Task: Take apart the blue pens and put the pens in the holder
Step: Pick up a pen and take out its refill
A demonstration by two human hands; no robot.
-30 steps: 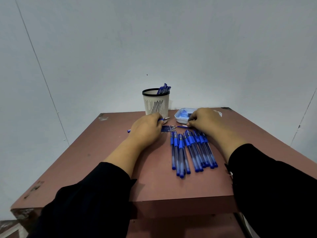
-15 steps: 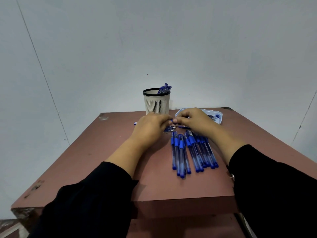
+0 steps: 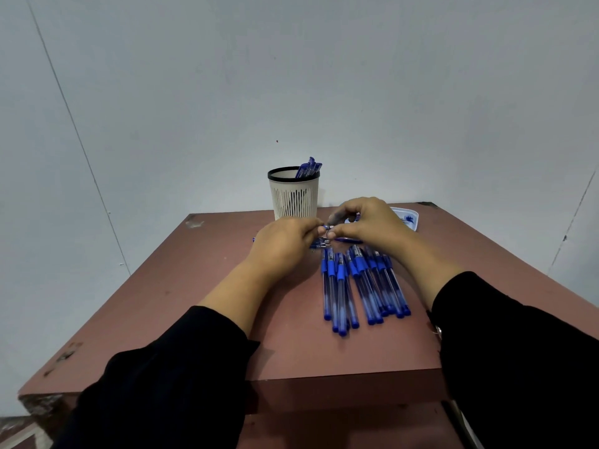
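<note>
Both hands meet over the table in front of the white slotted pen holder (image 3: 294, 197), which has several blue pens (image 3: 308, 166) sticking out of it. My left hand (image 3: 285, 243) grips a blue pen; only its tip (image 3: 326, 227) shows between the fingers. My right hand (image 3: 366, 223) pinches that same tip from the other side. Under the hands lie a few thin pen parts (image 3: 321, 244). A row of several blue pens (image 3: 359, 286) lies on the table nearer to me.
A white tray (image 3: 409, 218) with small blue parts sits at the back right, half hidden by my right hand. The reddish-brown table (image 3: 181, 303) stands against a grey wall, its front edge close to my black sleeves.
My right hand came left from the tray to meet my left hand. Both hands have risen slightly, and now pinch the pen's end together.
</note>
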